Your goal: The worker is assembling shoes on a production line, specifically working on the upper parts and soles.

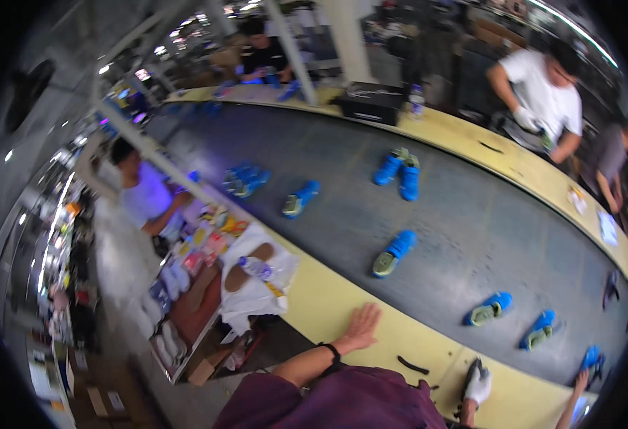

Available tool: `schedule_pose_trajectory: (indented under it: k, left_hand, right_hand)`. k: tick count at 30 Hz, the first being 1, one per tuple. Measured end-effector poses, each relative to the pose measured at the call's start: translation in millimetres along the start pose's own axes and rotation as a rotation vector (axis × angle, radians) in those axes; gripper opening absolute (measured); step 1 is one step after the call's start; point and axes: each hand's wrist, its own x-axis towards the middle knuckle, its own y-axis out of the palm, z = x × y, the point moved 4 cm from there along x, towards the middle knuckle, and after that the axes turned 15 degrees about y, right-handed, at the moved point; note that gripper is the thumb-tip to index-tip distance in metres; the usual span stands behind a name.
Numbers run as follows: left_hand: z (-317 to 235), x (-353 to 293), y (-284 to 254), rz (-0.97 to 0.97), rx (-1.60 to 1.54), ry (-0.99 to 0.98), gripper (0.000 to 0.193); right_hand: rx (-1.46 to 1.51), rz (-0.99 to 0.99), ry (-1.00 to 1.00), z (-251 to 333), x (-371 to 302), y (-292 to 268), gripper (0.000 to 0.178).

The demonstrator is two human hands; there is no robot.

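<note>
My left hand [362, 327] is bare and lies flat on the yellow bench edge [321, 293], fingers spread, with a black band at the wrist. My right hand [478, 386] wears a whitish glove and is closed around a dark, elongated object [471, 373] whose kind I cannot make out. Between my hands a curved black strip [413, 365] rests on the bench. Beyond them, blue shoes with yellow-green linings lie on the grey conveyor belt [328, 250]; the closest are one blue shoe [489, 309] and another blue shoe [538, 330].
At left stands a cart with insoles [249, 267], a plastic bottle [255, 268] and white cloth [246, 304]. A black box [371, 102] and a bottle [415, 101] sit on the far ledge. Several people work around the belt; another person's hand [580, 382] reaches in at lower right.
</note>
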Motion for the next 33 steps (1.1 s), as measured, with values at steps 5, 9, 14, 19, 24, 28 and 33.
schedule_pose_trajectory:
  k: [5,9,14,19,24,28,33]
  left_hand:
    - [-14,26,15,0.108,0.042,0.042,0.152]
    - [-10,22,11,0.15,0.152,0.017,0.164]
    - [-3,14,8,0.132,0.091,-0.003,0.161]
    - [-5,22,5,0.183,-0.05,-0.041,0.151]
    - [-6,17,4,0.219,-0.093,-0.049,0.146]
    - [-9,12,7,0.185,-0.084,-0.062,0.144]
    - [-13,9,5,0.203,-0.078,-0.061,0.143]
  right_hand:
    - [-0.055,0.243,0.501,-193,77,25,0.032]
    - [-0.148,0.294,0.932,-226,72,45,0.027]
    - [-0.105,0.352,0.679,-86,97,65,0.027]
    - [-0.005,0.377,0.406,45,109,70,0.028]
    - [0.075,0.389,0.206,117,96,53,0.029]
    - [0.132,0.397,0.109,131,77,40,0.031]
    - [0.207,0.416,0.028,115,55,30,0.032]
